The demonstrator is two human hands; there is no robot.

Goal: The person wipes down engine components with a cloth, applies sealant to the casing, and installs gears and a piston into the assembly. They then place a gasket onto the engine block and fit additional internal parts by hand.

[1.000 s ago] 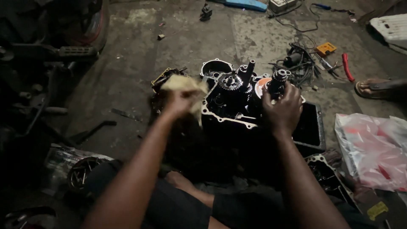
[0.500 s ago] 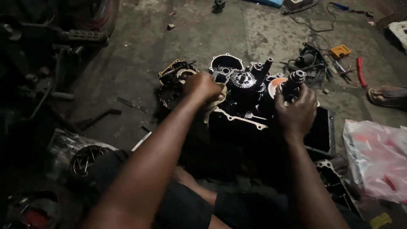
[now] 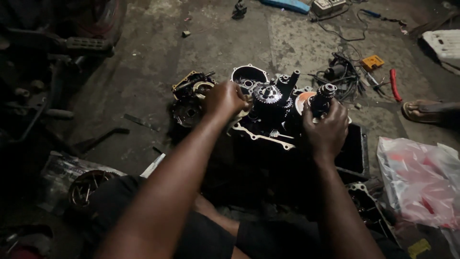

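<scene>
A dark engine crankcase [image 3: 261, 136] with a pale gasket edge lies open on the floor in front of me. A toothed gear [image 3: 267, 93] and several shafts stand up from it. My left hand [image 3: 224, 100] is closed on a pale rag and presses against the left side of the gear cluster. My right hand [image 3: 326, 129] grips a geared shaft [image 3: 323, 96] standing at the right side of the case, in front of an orange-and-white round part [image 3: 303, 100].
A second engine cover [image 3: 189, 98] lies left of the case. A black tray [image 3: 353, 153] sits under my right wrist. Wires, a red-handled tool [image 3: 394, 84] and a yellow part lie beyond. A sandalled foot [image 3: 424, 111] and a plastic bag [image 3: 421, 180] are at right.
My left hand with the rag has moved right and down against the gears. My right hand has stayed on the shaft. The view shifted slightly.
</scene>
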